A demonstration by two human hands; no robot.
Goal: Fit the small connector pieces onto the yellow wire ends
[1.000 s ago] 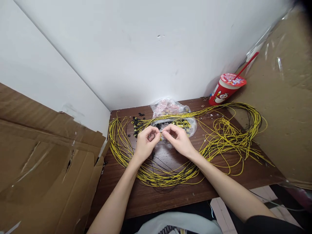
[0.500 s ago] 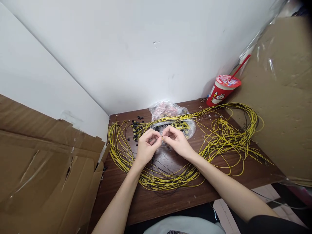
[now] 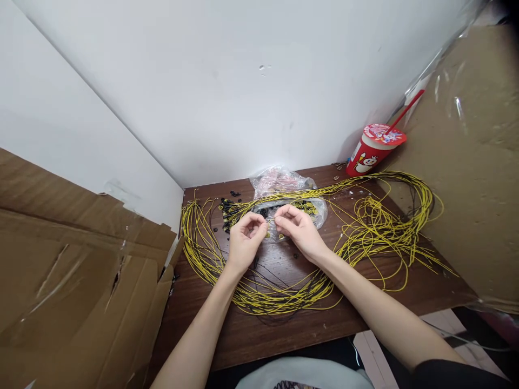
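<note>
Thumb and forefinger of my left hand (image 3: 246,239) pinch one end of a short bit of thin wire (image 3: 271,220). The other end sits in the pinched fingertips of my right hand (image 3: 299,231); a small gap separates the two hands. Just behind them lies a clear plastic bag (image 3: 320,217) with small yellow and black parts (image 3: 306,207) in it. A loop of yellow and black wires (image 3: 267,305) curves around below my hands. Several black and yellow round ends (image 3: 227,212) cluster left of the bag.
The brown tabletop (image 3: 284,335) meets a white wall (image 3: 227,97) at the back. A tangle of yellow wires (image 3: 379,232) lies at the right. A red cup (image 3: 371,156) with a straw stands back right. Cardboard (image 3: 73,270) borders the left, and a brown panel (image 3: 466,162) the right.
My right hand has drawn slightly away to the right, opening a small gap where the fingertips were together, with thin wire showing across it. The view has shifted slightly.
</note>
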